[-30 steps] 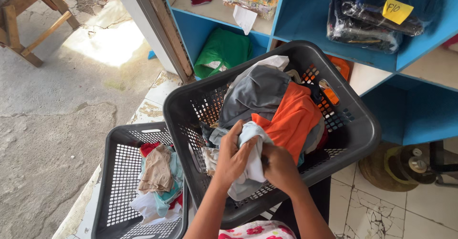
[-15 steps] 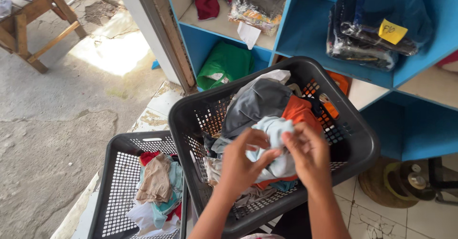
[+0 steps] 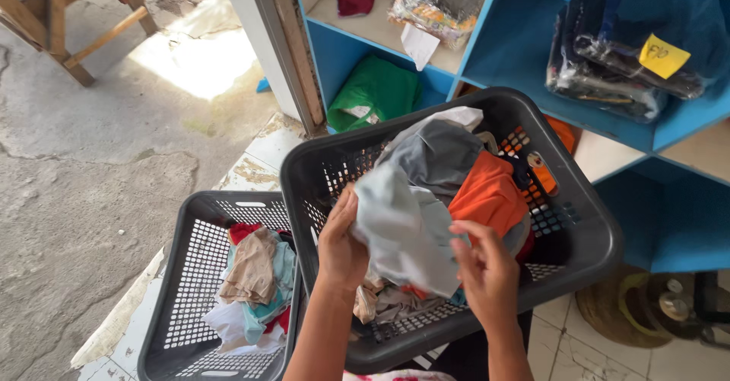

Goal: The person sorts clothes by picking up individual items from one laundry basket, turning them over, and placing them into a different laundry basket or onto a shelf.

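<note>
The pale blue-grey garment [image 3: 403, 229], bunched between the hands half a second ago, now hangs spread open over the big dark basket [image 3: 585, 229], so its shape can be read. The left hand [image 3: 340, 244] pinches its nine o'clock edge, fingers curled shut on the cloth; the right hand [image 3: 487, 267] grips the four o'clock corner with thumb and fingertips. The fabric looks thin, soft and limp. Beneath lie an orange top [image 3: 490, 195] and grey cloth [image 3: 441, 153]; the perforated plastic smaller basket [image 3: 190, 290] sits at eight o'clock.
</note>
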